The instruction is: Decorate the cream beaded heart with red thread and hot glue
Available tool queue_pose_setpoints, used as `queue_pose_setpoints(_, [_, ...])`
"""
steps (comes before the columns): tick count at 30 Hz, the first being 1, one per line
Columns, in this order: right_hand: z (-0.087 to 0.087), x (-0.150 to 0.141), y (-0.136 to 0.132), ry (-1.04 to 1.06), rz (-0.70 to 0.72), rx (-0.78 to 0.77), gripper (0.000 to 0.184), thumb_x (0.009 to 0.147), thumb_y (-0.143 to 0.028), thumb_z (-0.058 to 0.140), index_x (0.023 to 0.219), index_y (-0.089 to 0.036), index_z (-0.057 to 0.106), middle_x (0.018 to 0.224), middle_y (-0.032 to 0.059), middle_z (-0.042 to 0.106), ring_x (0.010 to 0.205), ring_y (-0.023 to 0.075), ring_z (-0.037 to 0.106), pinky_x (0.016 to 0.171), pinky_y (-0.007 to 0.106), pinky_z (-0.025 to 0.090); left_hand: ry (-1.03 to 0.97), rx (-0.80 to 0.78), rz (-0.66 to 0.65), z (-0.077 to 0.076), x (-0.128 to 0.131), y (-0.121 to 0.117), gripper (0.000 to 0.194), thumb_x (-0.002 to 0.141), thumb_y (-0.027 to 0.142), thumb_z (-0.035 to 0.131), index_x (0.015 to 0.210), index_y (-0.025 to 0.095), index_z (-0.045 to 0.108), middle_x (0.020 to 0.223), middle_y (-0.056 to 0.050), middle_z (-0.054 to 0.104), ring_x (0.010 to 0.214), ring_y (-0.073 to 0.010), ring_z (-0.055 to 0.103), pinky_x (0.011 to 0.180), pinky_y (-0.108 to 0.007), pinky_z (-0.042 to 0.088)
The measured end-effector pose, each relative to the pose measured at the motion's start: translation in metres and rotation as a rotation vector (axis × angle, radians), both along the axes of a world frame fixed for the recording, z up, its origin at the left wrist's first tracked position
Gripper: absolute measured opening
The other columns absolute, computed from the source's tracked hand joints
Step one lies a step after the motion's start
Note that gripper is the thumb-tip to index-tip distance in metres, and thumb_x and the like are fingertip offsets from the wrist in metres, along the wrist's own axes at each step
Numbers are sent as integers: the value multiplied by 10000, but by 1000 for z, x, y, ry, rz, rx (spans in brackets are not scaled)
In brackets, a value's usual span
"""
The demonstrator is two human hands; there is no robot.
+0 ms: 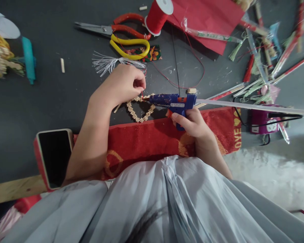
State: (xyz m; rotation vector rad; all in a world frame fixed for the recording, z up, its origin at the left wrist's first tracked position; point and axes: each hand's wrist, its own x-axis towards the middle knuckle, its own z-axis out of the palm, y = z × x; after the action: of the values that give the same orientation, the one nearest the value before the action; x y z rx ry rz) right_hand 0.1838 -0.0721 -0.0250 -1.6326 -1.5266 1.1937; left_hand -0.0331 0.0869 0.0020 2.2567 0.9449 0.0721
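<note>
My right hand (192, 122) is closed around the handle of a blue glue gun (167, 100), with a long clear glue stick (243, 105) running out of its back. The gun's nozzle points left and meets the top of a beige, heart-like ring of small woven or beaded pieces (139, 118) on the table. My left hand (128, 82) is just above the ring, fingers pinched on a thin red cord (142, 93) that drops to it. White stringy strands (107, 63) fan out behind that hand. Whether the nozzle touches the ring I cannot tell.
Red-handled scissors (129, 26), yellow-handled scissors (128, 50) and a red thread spool (158, 17) lie beyond my hands. Red paper (205, 20) and tasselled sticks fill the right. A red towel (147, 141) runs along the near edge; a phone (54, 157) lies left.
</note>
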Motion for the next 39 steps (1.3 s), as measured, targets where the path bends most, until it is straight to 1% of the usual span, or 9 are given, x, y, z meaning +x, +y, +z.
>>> queue_pose_setpoints(5, [4,2,-1,-46,6,-27,545,903,-678,567,603,-224,531,560,16,561,548,148,482,543,310,419,4,15,43,-3,2,0,262,757,190,526,802,228,781,836,-48,767,839,-238,695,824,-351,526])
queue_pose_setpoints(11, [9,2,-1,3,-21,-11,355,875,-544,637,756,-211,667,590,5,576,637,177,577,650,321,479,41,-7,88,-2,0,1,267,771,220,537,883,230,780,859,-57,774,835,-236,716,862,-360,552])
queue_pose_setpoints(15, [4,0,0,41,-50,0,341,870,-530,637,818,-196,680,621,10,587,662,179,571,645,310,457,72,-3,132,3,-1,0,288,794,248,555,984,234,771,924,-70,778,886,-246,723,876,-367,560])
queue_pose_setpoints(21, [-2,0,2,-11,10,19,351,860,-509,603,699,-198,594,586,-9,543,590,135,466,601,294,397,85,50,178,22,-5,-4,279,849,294,534,1013,246,755,987,-77,781,938,-253,724,902,-363,557])
queue_pose_setpoints(25, [9,3,-1,-27,-20,78,300,837,-462,607,697,-197,607,636,2,601,613,139,513,629,297,421,115,132,225,45,-10,-11,261,869,293,530,999,255,753,1003,-79,782,947,-264,727,917,-375,543])
queue_pose_setpoints(30, [22,18,-9,33,-45,47,194,811,-396,652,806,-202,662,630,-6,629,577,149,555,594,297,439,181,221,223,68,-14,-26,257,896,289,528,1005,227,752,1001,-93,779,935,-273,728,920,-397,533])
queue_pose_setpoints(34, [26,41,-15,-105,-157,104,185,806,-394,683,809,-210,663,655,0,617,596,159,525,587,310,428,244,213,201,74,-14,-37,210,880,283,548,932,230,745,903,-79,762,892,-274,717,904,-405,544])
queue_pose_setpoints(37, [32,61,-16,-265,-267,166,187,779,-394,730,830,-226,668,726,11,637,673,183,546,642,328,445,315,195,196,74,-14,-44,158,854,268,581,888,232,731,861,-77,745,901,-295,712,899,-421,552])
queue_pose_setpoints(39, [36,74,-15,-379,-339,129,195,743,-337,771,887,-236,687,738,12,642,682,190,552,657,335,440,378,185,206,71,-13,-51,143,852,263,596,901,222,723,881,-89,739,922,-317,714,906,-444,555])
